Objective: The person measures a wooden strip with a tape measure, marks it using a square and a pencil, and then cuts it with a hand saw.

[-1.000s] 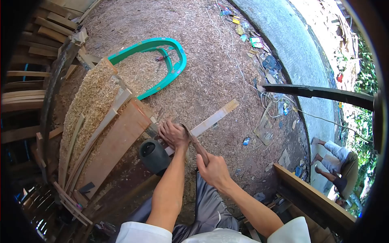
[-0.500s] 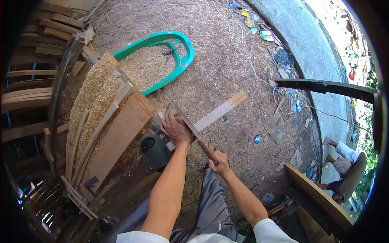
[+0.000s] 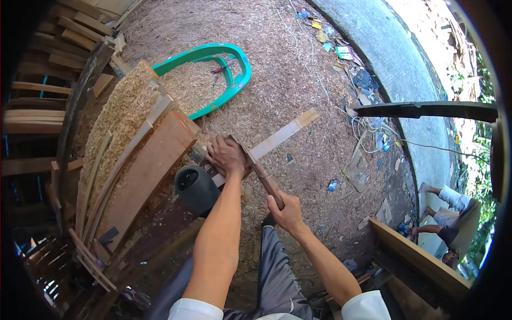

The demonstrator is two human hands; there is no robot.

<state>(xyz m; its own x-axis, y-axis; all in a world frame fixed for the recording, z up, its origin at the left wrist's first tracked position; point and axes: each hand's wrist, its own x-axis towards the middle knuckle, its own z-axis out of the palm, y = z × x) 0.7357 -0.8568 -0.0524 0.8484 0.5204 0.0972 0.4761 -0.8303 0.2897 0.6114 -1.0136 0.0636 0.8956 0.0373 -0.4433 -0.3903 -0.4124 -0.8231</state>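
A narrow wooden strip (image 3: 282, 134) lies across a support, its pale far end sticking out over the floor. My left hand (image 3: 228, 156) presses down on it with curled fingers, close beside the cut line. My right hand (image 3: 288, 213) is wrapped around the handle of a handsaw (image 3: 260, 172). The saw's blade crosses the strip just right of my left hand. A dark green, hollow cylindrical object (image 3: 196, 188) stands beside my left forearm.
A wide board (image 3: 152, 176) and thin strips lean over a sawdust heap (image 3: 125, 106) at left. Beyond sits a green plastic frame (image 3: 242, 80) among shavings. Litter and cord (image 3: 368, 128) lie by a concrete ledge (image 3: 408, 69). Another person (image 3: 453, 218) sits at right.
The handsaw has been drawn back toward my body, so less blade shows past my left hand. My left hand still holds the strip. The view has shifted slightly.
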